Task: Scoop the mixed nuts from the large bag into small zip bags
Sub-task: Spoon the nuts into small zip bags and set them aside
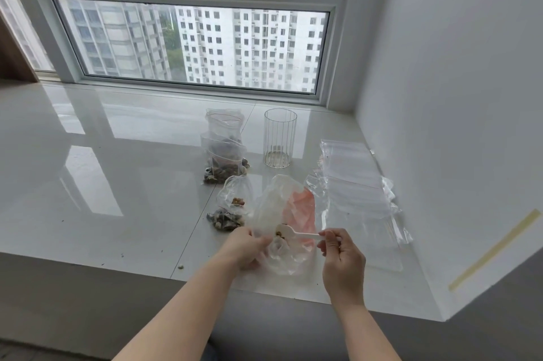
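Right hand (pixel 340 255) pinches the handle of a white plastic spoon (pixel 296 235) with a few nuts in its bowl, right over a small zip bag (pixel 282 258) that the left hand (pixel 245 247) grips near the ledge's (pixel 88 184) front edge. Just behind sits the large bag (pixel 282 202), crumpled, with empty zip bags (pixel 352 181) toward the right edge. Filled bags (pixel 224 155) and a ribbed glass (pixel 279 137) sit farther back toward the window.

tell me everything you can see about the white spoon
The white spoon looks like thin plastic, with a rounded bowl and a flat, narrow handle. It lies nearly level, bowl to the left, carrying a few brown nuts. The right hand pinches the handle's end. The bowl hangs at the mouth of a small clear bag that the left hand holds.
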